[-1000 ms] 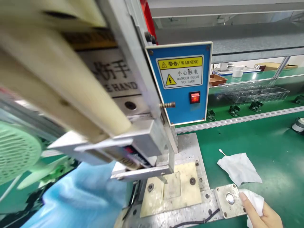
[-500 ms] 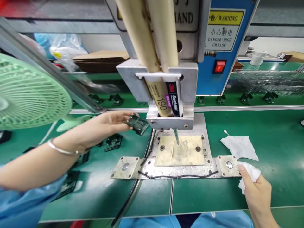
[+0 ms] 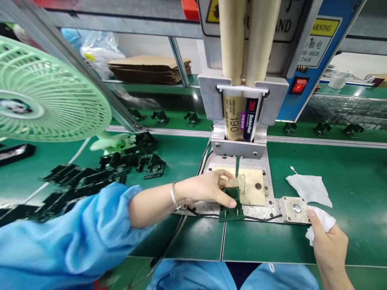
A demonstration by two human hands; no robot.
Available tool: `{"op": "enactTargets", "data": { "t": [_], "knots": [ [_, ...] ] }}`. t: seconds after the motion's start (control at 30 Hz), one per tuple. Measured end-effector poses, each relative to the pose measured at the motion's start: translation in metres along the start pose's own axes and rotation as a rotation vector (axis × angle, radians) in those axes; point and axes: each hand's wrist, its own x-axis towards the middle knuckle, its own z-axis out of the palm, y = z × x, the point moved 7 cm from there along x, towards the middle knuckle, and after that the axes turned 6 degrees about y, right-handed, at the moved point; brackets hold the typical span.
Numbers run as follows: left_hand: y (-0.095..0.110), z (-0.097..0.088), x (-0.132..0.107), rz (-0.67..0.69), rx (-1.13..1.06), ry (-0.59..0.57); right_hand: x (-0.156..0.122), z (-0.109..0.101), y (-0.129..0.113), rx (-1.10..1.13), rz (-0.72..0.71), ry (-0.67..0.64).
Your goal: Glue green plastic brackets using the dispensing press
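My left hand (image 3: 208,187) grips a dark green plastic part (image 3: 232,203) and holds it on the beige fixture plate (image 3: 253,186), just under the dispenser's needle tip (image 3: 237,171). Above it stands the glue dispenser (image 3: 242,117) with twin beige cartridges. My right hand (image 3: 328,243) is closed on a crumpled white wipe (image 3: 322,223), its thumb beside the right metal button block (image 3: 294,208).
A pile of black plastic parts (image 3: 99,171) lies left of the fixture. A green fan (image 3: 45,90) stands at the far left. Another white wipe (image 3: 308,187) and a cotton swab lie to the right. Behind runs a conveyor with clips; a blue warning panel (image 3: 320,52) has a lit red switch.
My left hand has carried the dark part from left of the dispenser down onto the fixture plate. The view has shifted left. My right hand still holds the wipe by the button block.
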Motion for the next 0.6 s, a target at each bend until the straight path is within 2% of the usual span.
{"op": "enactTargets", "data": {
  "t": [0.07, 0.2, 0.3, 0.4, 0.6],
  "knots": [
    [0.003, 0.002, 0.013, -0.069, -0.109, -0.04, 0.0, 0.001, 0.001, -0.005, 0.005, -0.013],
    [0.024, 0.003, 0.025, 0.061, -0.052, -0.093, -0.001, 0.003, -0.002, 0.036, 0.01, -0.018],
    [0.038, -0.001, 0.025, 0.22, 0.13, -0.011, -0.002, 0.002, -0.006, 0.049, 0.016, -0.011],
    [0.043, -0.001, 0.022, 0.33, 0.334, 0.087, -0.002, 0.002, -0.008, 0.054, 0.02, -0.008],
    [0.037, -0.005, 0.018, 0.376, 0.62, 0.238, -0.001, 0.003, -0.005, 0.045, -0.013, -0.018]
  ]
}}
